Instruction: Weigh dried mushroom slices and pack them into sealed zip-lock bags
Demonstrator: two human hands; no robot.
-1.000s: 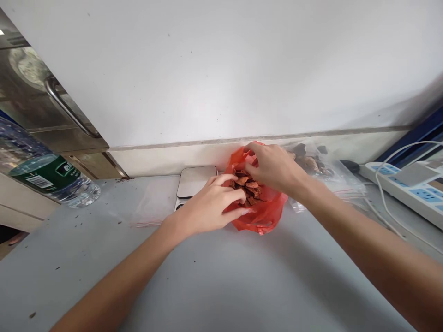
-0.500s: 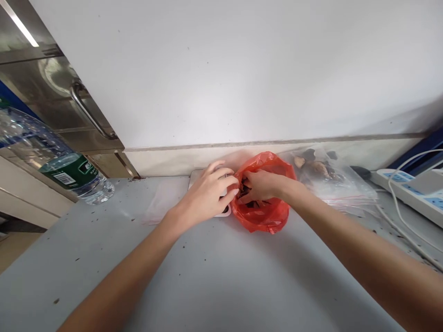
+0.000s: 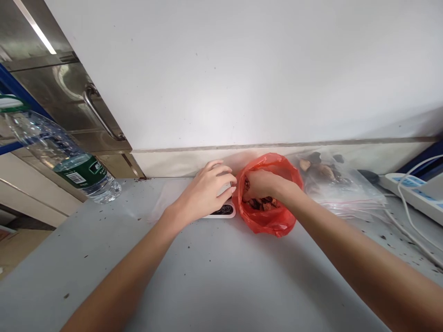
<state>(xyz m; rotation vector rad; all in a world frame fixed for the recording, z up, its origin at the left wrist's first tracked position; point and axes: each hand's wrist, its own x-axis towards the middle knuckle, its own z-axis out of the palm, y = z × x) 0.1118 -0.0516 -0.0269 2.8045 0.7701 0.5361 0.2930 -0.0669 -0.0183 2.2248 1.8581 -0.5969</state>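
My left hand [image 3: 209, 191] hovers over a small white device [image 3: 232, 213] with a dark display, likely a scale, which it mostly covers. Its fingers are apart and loosely curved, tips close to the rim of a red plastic bag [image 3: 268, 227]. The bag stands open on the grey table. Down inside it is my right hand [image 3: 261, 183], its fingers hidden among brown, bark-like dried pieces [image 3: 266, 204]. Whether those fingers grip anything does not show. A flat clear plastic bag [image 3: 162, 201] lies left of the device, partly behind my left wrist.
A large water bottle [image 3: 79, 173] with a green label stands at the left. To the right, clear zip bags [image 3: 346, 193] hold dried pieces. Beyond are a white power strip [image 3: 415, 189] and cables [image 3: 411, 233]. The white wall [image 3: 224, 92] closes off the back; dark crumbs dot the table [image 3: 207, 286].
My right hand has sunk further into the red bag, its fingertips now out of sight. More of the device's display shows beneath my left hand. The whole view has shifted slightly.
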